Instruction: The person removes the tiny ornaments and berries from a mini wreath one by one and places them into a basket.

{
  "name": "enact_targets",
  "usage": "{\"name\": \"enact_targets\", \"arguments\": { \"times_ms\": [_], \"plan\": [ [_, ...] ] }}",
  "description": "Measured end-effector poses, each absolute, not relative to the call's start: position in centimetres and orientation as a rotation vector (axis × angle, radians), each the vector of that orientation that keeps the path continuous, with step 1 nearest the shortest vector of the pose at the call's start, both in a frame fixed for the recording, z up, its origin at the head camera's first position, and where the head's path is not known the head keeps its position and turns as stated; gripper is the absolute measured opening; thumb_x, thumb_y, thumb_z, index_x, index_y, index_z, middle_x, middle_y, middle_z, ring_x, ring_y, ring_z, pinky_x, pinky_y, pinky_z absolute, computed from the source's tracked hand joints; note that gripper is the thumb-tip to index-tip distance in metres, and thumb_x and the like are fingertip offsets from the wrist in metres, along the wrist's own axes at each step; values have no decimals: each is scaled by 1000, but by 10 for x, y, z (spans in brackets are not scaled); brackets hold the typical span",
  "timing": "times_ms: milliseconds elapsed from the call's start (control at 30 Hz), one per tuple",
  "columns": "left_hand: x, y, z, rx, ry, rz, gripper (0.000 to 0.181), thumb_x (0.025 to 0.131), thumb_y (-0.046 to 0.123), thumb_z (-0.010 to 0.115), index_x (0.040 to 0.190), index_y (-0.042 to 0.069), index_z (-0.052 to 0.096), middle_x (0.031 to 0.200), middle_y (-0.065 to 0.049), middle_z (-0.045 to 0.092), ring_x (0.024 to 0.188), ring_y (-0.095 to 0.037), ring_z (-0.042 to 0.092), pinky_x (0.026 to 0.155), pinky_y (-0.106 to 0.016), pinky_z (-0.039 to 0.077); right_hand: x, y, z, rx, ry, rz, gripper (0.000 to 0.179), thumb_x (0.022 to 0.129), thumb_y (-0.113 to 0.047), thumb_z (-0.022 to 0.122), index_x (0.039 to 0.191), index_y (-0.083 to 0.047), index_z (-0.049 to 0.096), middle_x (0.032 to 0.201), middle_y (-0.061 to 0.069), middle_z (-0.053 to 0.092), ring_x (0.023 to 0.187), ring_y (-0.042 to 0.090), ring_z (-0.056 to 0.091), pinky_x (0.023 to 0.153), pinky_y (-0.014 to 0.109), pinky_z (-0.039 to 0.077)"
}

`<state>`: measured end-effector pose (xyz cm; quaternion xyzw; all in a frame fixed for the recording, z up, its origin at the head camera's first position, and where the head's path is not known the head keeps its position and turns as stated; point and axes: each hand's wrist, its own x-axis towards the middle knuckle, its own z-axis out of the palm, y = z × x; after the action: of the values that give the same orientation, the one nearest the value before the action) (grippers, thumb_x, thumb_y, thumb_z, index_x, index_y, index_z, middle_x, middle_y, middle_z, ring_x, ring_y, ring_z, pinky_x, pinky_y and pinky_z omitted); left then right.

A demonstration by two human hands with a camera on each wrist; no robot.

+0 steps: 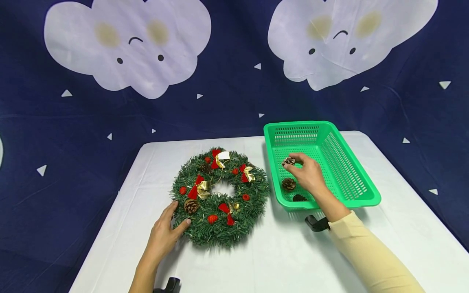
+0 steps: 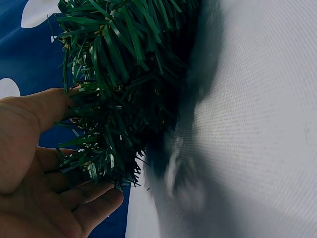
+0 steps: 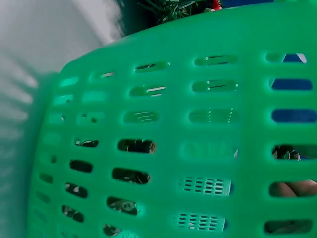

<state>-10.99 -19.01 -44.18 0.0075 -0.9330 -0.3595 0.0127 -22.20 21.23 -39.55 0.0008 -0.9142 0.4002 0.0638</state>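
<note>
Nearest in the head view, a small black device (image 1: 172,285) is showing beside the left wrist, and a cream sleeve (image 1: 370,254) is covering the right forearm. Below them, a white cloth is covering the desk (image 1: 267,260).

A little farther, the left hand (image 1: 164,234) is touching the near left edge of a green wreath (image 1: 210,207), which is lying flat on the desk. Its grip is not clenching: the fingers are lying relaxed around the outer needles, with the thumb on top. The wreath is carrying red and gold bows (image 1: 199,188), red berries (image 1: 212,219) and a brown cone (image 1: 191,206).

To the right, a green basket (image 1: 342,167) is standing on the desk (in the right wrist view, its slotted wall is filling most of the space). Inside, near the front, a dark cone (image 1: 299,198) is lying, and just behind it a brownish one (image 1: 288,184). Farther in, the right hand (image 1: 308,173) is pinching a pale-tipped pine cone (image 1: 289,161) between thumb and fingers; I cannot tell if this cone is touching the basket floor.

Farthest, a dark blue backdrop (image 1: 234,81) is hanging, showing two pale clouds (image 1: 128,77) and white triangles (image 1: 258,66).
</note>
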Motion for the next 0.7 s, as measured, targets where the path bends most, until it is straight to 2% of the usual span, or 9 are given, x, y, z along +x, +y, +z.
{"name": "enact_targets", "arguments": {
  "times_ms": [700],
  "plan": [
    [-110,-191,-442,25,-2918,-1112,76,89,32,64,148,5,27,154,-18,27,135,-44,34,107,-60,32,-225,227,-398,64,-2902,1134,50,90,-32,62,133,-8,52,129,20,58,120,40,51,89,51,47]
  ]
}}
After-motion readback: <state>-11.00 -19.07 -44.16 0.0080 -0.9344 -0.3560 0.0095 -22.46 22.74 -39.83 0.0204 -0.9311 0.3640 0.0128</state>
